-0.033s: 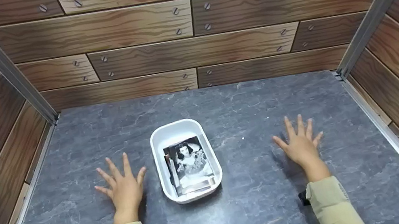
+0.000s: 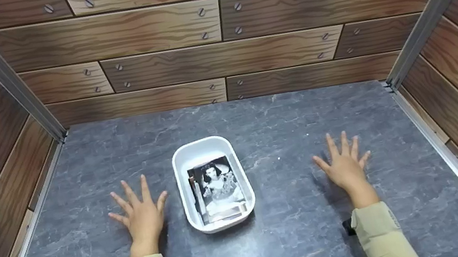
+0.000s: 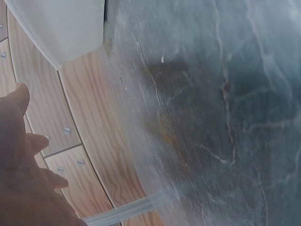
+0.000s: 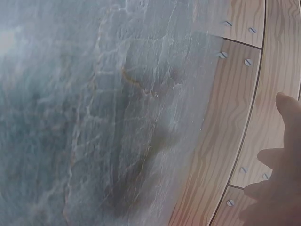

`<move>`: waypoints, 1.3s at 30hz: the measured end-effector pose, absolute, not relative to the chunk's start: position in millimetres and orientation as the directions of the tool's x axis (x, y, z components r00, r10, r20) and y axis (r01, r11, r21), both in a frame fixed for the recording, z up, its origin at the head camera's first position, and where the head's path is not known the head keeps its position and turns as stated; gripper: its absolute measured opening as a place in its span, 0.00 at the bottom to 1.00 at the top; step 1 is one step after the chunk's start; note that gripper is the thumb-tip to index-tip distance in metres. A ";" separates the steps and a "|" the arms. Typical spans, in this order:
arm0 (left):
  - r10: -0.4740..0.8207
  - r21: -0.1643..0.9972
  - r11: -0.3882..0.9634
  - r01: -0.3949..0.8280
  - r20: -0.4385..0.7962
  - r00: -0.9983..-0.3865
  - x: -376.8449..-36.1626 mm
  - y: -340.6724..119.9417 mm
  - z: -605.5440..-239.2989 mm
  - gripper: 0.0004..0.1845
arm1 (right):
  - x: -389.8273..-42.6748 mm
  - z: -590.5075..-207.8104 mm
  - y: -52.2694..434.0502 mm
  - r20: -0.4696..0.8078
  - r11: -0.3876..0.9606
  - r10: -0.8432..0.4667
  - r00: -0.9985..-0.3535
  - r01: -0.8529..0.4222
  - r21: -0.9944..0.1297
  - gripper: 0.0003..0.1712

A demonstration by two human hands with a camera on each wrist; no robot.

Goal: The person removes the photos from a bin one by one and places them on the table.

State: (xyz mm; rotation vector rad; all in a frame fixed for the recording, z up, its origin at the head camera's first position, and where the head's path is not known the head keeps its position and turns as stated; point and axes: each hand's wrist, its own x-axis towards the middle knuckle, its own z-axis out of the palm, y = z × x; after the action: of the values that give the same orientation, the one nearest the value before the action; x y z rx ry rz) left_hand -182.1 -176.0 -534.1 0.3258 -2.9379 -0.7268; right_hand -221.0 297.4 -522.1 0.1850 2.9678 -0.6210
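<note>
Head view: unlabelled photo in white tray

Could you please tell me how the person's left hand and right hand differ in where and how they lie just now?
The left hand lies close beside the white tray, while the right hand lies well apart from it. The left hand sits slightly nearer the person than the right hand. The left fingers spread wider than the right. Both lie flat, palms down on the grey table, holding nothing.
</note>
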 end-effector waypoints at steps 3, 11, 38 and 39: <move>-0.229 0.476 0.861 -0.179 0.050 -0.972 -182.8 -176.0 -533.0 0.41 | -221.9 -521.9 297.6 -0.124 0.908 0.098 -0.988 0.139 -0.396 0.50; -0.236 0.467 0.863 -0.193 0.033 -0.971 -184.1 -175.8 -529.3 0.40 | -221.9 -521.5 298.9 -0.127 0.908 0.096 -0.987 0.139 -0.396 0.50; -0.078 0.955 0.171 -0.242 -0.231 -0.970 -196.3 -141.5 -534.1 0.40 | -226.5 -499.2 162.0 0.040 0.501 -0.017 -0.999 -0.043 -0.865 0.41; -0.067 0.954 0.149 -0.262 -0.254 -0.965 -195.6 -141.0 -534.8 0.40 | -225.1 -499.6 154.0 0.047 0.474 -0.023 -0.999 -0.053 -0.879 0.41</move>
State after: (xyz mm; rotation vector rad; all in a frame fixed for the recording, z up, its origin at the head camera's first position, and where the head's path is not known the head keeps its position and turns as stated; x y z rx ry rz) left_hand -195.6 -141.0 -534.8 0.3599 -2.4903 -2.1247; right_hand -225.1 154.0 -499.6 -0.0703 2.7219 -1.6237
